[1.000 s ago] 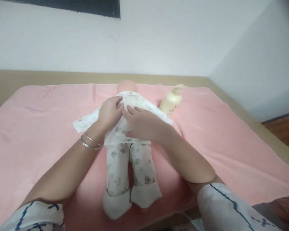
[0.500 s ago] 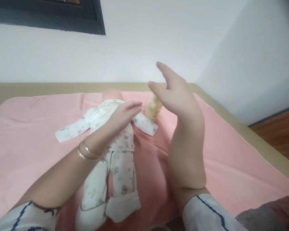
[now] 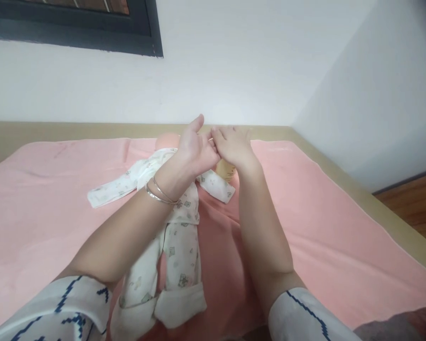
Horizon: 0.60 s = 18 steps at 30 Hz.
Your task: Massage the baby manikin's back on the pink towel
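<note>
My left hand (image 3: 199,150) is turned palm up with its thumb raised and fingers loosely apart, and two silver bangles (image 3: 160,193) circle the wrist. Meeting it at the fingertips, my right hand (image 3: 232,144) lies palm down with fingers stretched out. Neither hand shows an object in it. Beneath my left arm a baby doll (image 3: 181,251) lies on its back in a white printed top and trousers; its round head (image 3: 167,141) points to the far side. A yellowish bottle (image 3: 226,169) stands behind my right hand, mostly hidden.
A pink cloth (image 3: 326,227) covers most of the tan surface (image 3: 341,175). White walls (image 3: 216,66) rise at the back and right, with a dark window frame (image 3: 138,33) at upper left. Wood (image 3: 415,208) shows at the right edge.
My hands were apart, the right one raised near the bottle. Now they have come together, with my left palm turned up and the right hand lowered onto its fingers.
</note>
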Each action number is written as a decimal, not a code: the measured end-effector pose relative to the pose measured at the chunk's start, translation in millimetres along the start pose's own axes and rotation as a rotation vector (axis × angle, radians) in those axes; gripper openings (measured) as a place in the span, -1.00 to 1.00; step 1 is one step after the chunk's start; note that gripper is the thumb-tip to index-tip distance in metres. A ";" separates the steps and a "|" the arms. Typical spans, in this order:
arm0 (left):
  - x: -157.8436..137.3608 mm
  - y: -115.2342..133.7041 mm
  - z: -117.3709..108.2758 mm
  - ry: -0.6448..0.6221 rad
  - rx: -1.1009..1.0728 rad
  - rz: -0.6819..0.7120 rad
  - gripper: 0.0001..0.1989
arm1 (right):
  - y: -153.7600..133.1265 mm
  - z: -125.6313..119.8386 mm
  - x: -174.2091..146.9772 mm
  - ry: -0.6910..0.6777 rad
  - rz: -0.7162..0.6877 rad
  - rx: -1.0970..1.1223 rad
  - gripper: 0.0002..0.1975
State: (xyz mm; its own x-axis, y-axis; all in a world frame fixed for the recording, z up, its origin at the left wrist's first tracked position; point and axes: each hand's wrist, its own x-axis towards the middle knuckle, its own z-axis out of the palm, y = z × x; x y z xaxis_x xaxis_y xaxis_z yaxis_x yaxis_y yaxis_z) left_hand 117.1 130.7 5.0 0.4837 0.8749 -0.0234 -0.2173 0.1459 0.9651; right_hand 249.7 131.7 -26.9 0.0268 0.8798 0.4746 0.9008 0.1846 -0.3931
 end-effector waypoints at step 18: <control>-69.5 -4.5 -85.9 -0.065 0.098 -0.032 -0.32 | -27.4 22.0 -7.1 0.140 0.178 -0.420 -0.46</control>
State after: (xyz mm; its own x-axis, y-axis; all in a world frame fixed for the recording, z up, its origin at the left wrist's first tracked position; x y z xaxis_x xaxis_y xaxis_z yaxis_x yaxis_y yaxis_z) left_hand 11.6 108.9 -20.1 0.5436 0.8384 -0.0403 -0.1189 0.1245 0.9851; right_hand 215.2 130.1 -36.8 0.2287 0.8088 0.5418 0.9734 -0.1823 -0.1388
